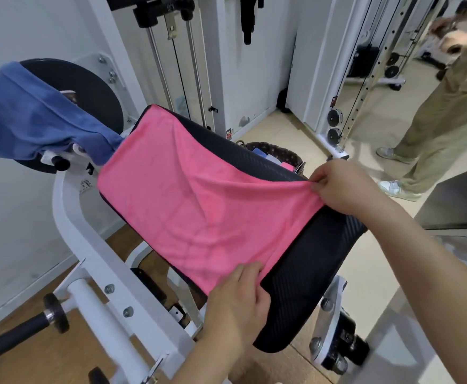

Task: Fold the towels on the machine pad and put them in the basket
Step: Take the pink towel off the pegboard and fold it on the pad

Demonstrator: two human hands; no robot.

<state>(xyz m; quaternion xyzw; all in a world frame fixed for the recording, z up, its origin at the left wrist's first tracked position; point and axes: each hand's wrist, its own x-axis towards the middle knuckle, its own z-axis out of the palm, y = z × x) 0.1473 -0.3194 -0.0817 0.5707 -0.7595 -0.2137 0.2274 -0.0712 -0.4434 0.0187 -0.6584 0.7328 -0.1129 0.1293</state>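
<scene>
A pink towel (188, 195) lies spread over the black machine pad (315, 275), which slopes from upper left to lower right. My left hand (237, 297) grips the towel's near corner at the pad's edge. My right hand (340, 187) pinches the far right corner, and the cloth is pulled into creases toward it. A blue towel (35, 117) hangs bunched over the round black plate at the machine's upper left. Behind the pad stands a dark woven basket (282, 155) holding folded towels, partly hidden by the pad.
The machine's white frame (96, 261) and a black bar run along the left. A cable machine (182, 65) stands against the back wall. Another person in khaki trousers (442, 112) stands at the right on the pale floor.
</scene>
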